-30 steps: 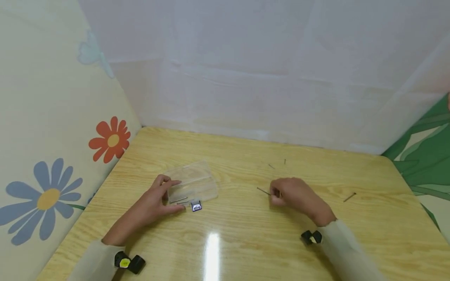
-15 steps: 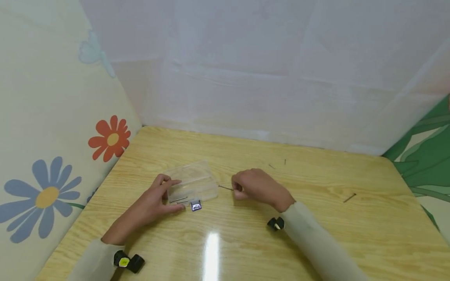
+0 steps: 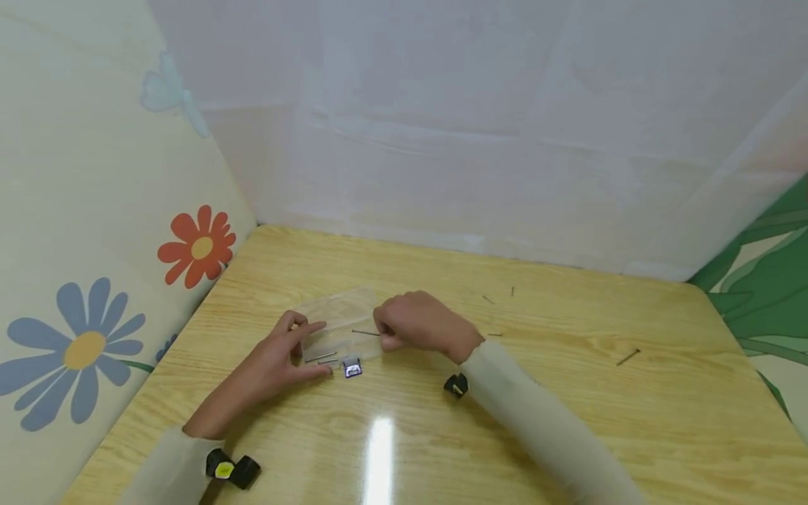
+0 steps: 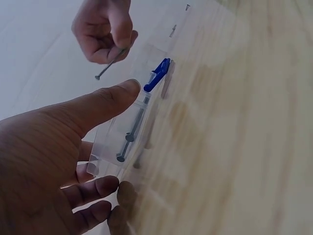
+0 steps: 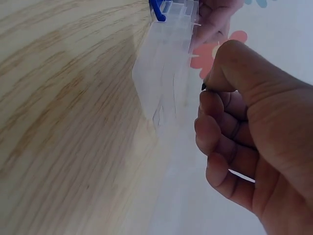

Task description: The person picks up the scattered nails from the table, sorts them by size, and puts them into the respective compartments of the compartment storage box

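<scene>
A right hand (image 3: 419, 324) pinches a long nail (image 4: 111, 63) above a clear plastic box (image 3: 341, 340) on a wooden table (image 3: 435, 435).
The held nail sticks out from between thumb and forefinger, its head pointing toward the left hand (image 3: 271, 368), the other fingers curled in; the left hand is spread about the box's left end, thumb along the near side and forefinger reaching over the top, while two loose nails (image 3: 321, 357) lie inside the box near its front wall, beside a blue clasp (image 4: 157, 77) on that wall; to the right on the table lie two tiny nails (image 3: 488, 299) toward the back, a short nail (image 3: 495, 334) just beyond the right forearm, and a dark nail (image 3: 628, 356) well apart from the rest.
</scene>
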`<action>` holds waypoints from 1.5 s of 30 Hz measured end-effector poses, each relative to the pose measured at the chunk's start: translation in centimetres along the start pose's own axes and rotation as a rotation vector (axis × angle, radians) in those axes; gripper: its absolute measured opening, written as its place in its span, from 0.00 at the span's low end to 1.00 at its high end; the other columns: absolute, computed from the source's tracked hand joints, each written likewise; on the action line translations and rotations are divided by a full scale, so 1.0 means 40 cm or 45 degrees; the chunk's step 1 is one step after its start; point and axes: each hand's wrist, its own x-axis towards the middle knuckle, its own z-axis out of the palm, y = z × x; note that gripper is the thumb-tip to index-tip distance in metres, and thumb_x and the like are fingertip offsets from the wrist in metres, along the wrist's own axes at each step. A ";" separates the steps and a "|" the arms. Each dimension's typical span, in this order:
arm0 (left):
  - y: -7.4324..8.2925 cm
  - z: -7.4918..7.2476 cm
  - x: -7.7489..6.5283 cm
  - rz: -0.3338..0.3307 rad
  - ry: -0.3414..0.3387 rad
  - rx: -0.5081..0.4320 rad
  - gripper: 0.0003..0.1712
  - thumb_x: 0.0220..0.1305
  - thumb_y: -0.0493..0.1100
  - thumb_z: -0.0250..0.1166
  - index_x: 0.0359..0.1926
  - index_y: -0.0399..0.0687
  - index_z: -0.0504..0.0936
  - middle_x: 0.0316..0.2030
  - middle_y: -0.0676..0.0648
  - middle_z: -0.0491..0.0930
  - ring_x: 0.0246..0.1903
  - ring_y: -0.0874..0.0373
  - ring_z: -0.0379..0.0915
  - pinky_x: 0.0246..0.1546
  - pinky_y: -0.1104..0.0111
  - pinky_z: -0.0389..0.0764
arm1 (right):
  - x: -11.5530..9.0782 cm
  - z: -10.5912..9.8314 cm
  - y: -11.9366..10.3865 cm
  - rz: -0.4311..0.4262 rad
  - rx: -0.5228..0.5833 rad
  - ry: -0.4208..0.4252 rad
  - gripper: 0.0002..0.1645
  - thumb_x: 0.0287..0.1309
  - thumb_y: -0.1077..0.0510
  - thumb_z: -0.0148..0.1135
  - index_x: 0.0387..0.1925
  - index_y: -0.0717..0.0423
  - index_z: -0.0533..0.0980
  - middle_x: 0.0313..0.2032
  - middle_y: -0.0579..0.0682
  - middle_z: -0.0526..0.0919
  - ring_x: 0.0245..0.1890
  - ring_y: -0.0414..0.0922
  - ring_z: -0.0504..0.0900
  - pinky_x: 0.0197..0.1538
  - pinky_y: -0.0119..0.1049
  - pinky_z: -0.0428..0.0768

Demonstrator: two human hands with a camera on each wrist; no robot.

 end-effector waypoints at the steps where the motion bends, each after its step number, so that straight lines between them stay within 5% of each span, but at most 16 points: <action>1: 0.000 0.000 0.000 0.003 -0.001 -0.002 0.45 0.54 0.57 0.81 0.67 0.37 0.77 0.49 0.46 0.62 0.36 0.57 0.64 0.34 0.66 0.69 | 0.009 0.000 -0.003 -0.002 -0.018 -0.012 0.13 0.55 0.63 0.62 0.24 0.44 0.69 0.23 0.39 0.68 0.23 0.36 0.64 0.31 0.31 0.65; 16: -0.003 0.000 0.001 -0.005 -0.017 -0.035 0.45 0.54 0.55 0.82 0.67 0.38 0.77 0.48 0.45 0.63 0.37 0.55 0.64 0.34 0.67 0.69 | 0.112 0.006 -0.039 -0.077 -0.162 -0.060 0.10 0.55 0.61 0.64 0.25 0.45 0.72 0.23 0.39 0.72 0.22 0.35 0.64 0.29 0.30 0.67; 25: -0.004 0.000 0.001 -0.006 -0.032 -0.033 0.45 0.53 0.54 0.82 0.66 0.37 0.77 0.48 0.46 0.62 0.38 0.55 0.65 0.34 0.67 0.70 | 0.147 0.015 -0.051 -0.094 -0.127 -0.048 0.04 0.57 0.59 0.63 0.29 0.47 0.77 0.25 0.39 0.75 0.23 0.35 0.68 0.30 0.29 0.70; 45: 0.003 -0.007 0.002 -0.031 -0.039 -0.022 0.45 0.53 0.56 0.82 0.67 0.38 0.77 0.47 0.46 0.61 0.37 0.55 0.64 0.33 0.67 0.69 | 0.065 0.009 -0.008 -0.033 0.057 0.071 0.10 0.63 0.63 0.60 0.30 0.43 0.75 0.27 0.38 0.74 0.27 0.35 0.69 0.33 0.30 0.69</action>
